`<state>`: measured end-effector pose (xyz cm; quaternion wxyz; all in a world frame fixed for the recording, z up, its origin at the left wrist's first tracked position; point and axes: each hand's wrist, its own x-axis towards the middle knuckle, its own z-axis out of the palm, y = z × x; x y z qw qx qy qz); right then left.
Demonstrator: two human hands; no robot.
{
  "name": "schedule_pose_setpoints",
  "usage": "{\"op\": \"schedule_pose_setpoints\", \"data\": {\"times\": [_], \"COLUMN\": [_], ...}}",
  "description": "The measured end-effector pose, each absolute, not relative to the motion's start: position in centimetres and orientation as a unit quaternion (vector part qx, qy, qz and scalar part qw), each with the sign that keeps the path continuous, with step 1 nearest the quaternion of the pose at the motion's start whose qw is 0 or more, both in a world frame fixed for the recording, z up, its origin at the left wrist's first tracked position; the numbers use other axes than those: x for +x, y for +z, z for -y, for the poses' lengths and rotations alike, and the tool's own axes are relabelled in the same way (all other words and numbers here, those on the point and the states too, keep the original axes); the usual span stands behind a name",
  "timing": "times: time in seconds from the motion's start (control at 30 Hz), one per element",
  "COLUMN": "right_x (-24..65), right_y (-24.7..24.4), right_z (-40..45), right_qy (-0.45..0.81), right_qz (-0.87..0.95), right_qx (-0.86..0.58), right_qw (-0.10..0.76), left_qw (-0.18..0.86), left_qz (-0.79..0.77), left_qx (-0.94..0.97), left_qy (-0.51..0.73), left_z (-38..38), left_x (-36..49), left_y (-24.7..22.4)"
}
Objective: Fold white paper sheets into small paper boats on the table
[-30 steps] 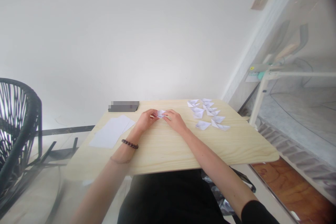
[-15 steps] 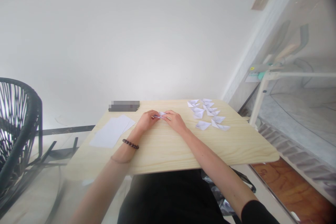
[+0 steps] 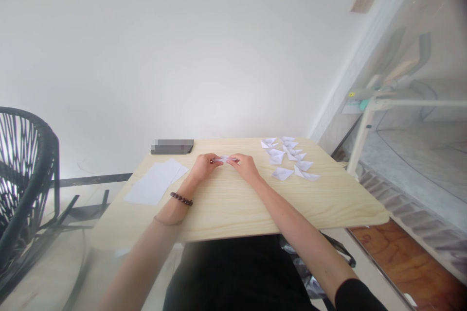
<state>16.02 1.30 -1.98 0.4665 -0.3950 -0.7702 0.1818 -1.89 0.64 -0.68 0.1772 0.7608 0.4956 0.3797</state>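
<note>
Between my two hands is a small piece of folded white paper [image 3: 225, 159], held just above the middle of the table. My left hand [image 3: 205, 166] pinches its left end, a beaded bracelet on that wrist. The right end is pinched between the thumb and fingers of my right hand [image 3: 245, 166]. Part of the paper is hidden behind my fingertips. To the right lie several folded white paper boats [image 3: 276, 156] in a loose group. White paper sheets [image 3: 155, 182] lie overlapping to the left of my left hand.
The light wooden table [image 3: 233, 214] stands against a white wall. A dark box-like object [image 3: 172, 147], partly blurred out, sits at its back left. A dark woven chair [image 3: 47, 155] is at the far left, and a white metal frame [image 3: 361, 141] rises beyond the right edge.
The folded paper now looks flatter and more stretched out sideways between my fingers. My right fingers have shifted slightly to the right. The boats and sheets stay in place.
</note>
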Motion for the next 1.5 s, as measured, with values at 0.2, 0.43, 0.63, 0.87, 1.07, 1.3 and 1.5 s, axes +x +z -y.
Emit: {"op": "schedule_pose_setpoints", "data": {"times": [0.2, 0.43, 0.63, 0.87, 1.07, 1.3, 1.5], "right_x": [15.9, 16.1, 16.1, 16.4, 16.5, 16.2, 16.2], "right_y": [-1.8, -2.1, -2.3, -2.1, -2.2, -2.1, -2.0], "right_z": [-1.2, -1.4, -1.5, -1.6, -2.0, -1.5, -1.2], "right_qy": [0.22, 0.253, 0.337, 0.385, 0.407, 0.364, 0.27], "right_qz": [0.738, 0.722, 0.69, 0.671, 0.668, 0.686, 0.726], "right_qx": [-0.432, -0.44, -0.417, -0.421, -0.425, -0.434, -0.419], "right_qw": [0.47, 0.47, 0.485, 0.474, 0.455, 0.457, 0.473], "left_qw": [0.222, 0.313, 0.342, 0.095, 0.016, 0.011, 0.044], "left_qz": [-0.495, -0.467, -0.439, -0.401, -0.382, -0.408, -0.448], "left_qx": [0.742, 0.713, 0.713, 0.829, 0.852, 0.836, 0.803], "left_qy": [0.394, 0.419, 0.426, 0.378, 0.358, 0.367, 0.389], "left_z": [-0.5, -0.6, -0.5, 0.5, 0.6, 0.6, 0.4], "left_x": [-1.9, -1.8, -1.8, -1.5, -1.3, -1.5, -1.6], "left_y": [-0.5, -0.6, -0.8, 0.1, 0.3, 0.5, 0.2]}}
